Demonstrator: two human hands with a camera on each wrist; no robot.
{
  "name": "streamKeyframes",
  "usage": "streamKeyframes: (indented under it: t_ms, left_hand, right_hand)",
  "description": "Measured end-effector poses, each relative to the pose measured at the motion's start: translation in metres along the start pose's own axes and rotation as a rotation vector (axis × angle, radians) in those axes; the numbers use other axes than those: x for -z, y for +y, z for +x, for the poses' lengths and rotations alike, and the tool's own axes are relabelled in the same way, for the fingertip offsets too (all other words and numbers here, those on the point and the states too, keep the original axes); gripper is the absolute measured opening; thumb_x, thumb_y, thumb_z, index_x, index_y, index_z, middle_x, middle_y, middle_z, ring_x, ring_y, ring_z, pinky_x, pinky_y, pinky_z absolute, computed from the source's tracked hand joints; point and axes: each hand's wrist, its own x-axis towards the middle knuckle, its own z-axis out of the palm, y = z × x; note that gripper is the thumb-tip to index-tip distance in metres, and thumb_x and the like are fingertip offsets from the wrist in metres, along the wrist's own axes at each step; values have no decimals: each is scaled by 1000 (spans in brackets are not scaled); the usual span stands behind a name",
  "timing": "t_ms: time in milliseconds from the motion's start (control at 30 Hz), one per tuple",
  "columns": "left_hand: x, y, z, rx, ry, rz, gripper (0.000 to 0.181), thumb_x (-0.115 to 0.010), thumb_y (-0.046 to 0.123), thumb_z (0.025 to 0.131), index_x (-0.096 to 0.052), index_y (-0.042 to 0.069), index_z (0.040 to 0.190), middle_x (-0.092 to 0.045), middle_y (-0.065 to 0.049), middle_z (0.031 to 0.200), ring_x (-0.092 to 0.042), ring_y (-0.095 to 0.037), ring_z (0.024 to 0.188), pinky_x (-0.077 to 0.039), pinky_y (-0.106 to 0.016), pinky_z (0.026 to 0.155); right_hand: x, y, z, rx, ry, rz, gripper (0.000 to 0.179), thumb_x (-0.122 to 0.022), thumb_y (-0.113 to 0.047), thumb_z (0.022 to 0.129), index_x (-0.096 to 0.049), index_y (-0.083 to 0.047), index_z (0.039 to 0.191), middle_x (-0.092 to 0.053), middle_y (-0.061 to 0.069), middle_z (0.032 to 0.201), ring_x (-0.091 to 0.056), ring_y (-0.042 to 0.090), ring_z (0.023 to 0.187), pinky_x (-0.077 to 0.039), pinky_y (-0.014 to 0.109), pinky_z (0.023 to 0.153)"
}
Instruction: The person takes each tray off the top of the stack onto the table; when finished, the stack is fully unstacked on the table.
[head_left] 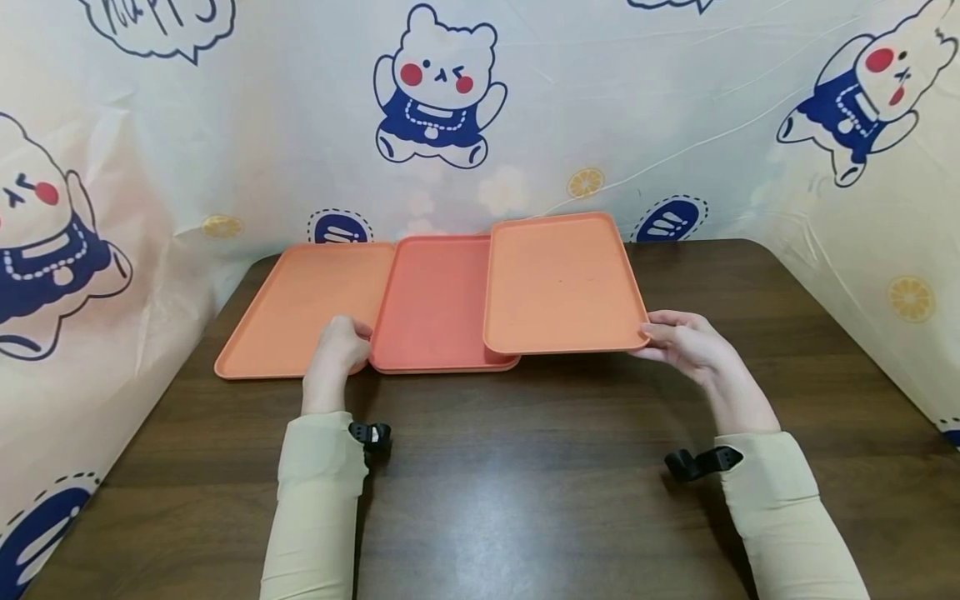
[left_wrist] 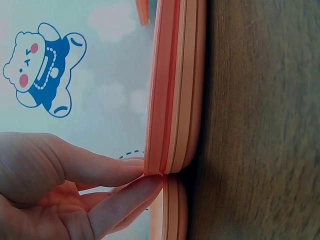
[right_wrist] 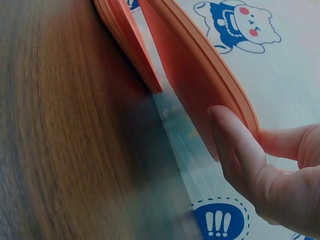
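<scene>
Hanging across the back and sides, a pale printed cloth (head_left: 300,125) is the largest thing in view. In front of it spreads the dark wooden desk (head_left: 487,492), with trays in a row along its far part. At the left, an orange tray (head_left: 300,308) lies flat on the desk. Just beside it lies a red tray (head_left: 438,308); the left wrist view shows a lower orange rim (left_wrist: 187,90) directly beneath, so these two sit stacked. Farther right, a raised tray (head_left: 562,283), also orange, tilts with its right end up and overlaps the red one's right side; whether its left edge touches the red tray cannot be told.

Judging by how they lie, handling the trays looks partway through: the left one is down and separate, the middle ones are together, and the raised one is not yet laid down, which seems the plainest part left.

Next in size come the pale sleeves (head_left: 318,508), then the hands. The left hand (head_left: 337,350) pinches the red tray's near left corner between thumb and fingers. The right hand (head_left: 690,346) pinches the raised tray's near right corner, a digit against its underside. Smallest are the black wrist pieces (head_left: 701,462), one at each cuff.
</scene>
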Motion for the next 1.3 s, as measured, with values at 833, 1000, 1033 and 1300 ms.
streamKeyframes:
  t_ms: [833,1000,1033,1300]
  left_hand:
    - [0,-1,2,-10,-4,10,43,-47,-2,87,-49,-7,130,-53,-26,123,-51,-30,98,-52,-33,77]
    - [0,-2,2,-7,-14,1,44,-46,-3,87,-48,-8,131,-52,-26,124,-52,-29,96,-52,-32,75]
    - [0,-2,2,-7,-14,3,45,-46,-3,87,-48,-8,131,-52,-26,124,-52,-29,95,-52,-31,73]
    - [0,-1,2,-21,-12,22,44,-45,-3,88,-49,-7,131,-52,-26,124,-52,-29,94,-50,-29,69]
  right_hand:
    - [39,3,-7,8,-22,140,17,-47,6,92,-60,-4,93,-67,5,89,-68,16,81,-56,29,71]
    - [45,6,-6,2,-29,139,17,-48,6,92,-61,-5,93,-66,5,90,-67,16,81,-56,29,71]
    - [46,6,-6,-1,-27,138,16,-48,5,92,-61,-5,93,-66,5,90,-67,16,81,-56,29,72]
    - [54,6,-7,-12,-19,107,18,-49,3,93,-62,-9,92,-67,3,90,-67,14,83,-56,28,72]
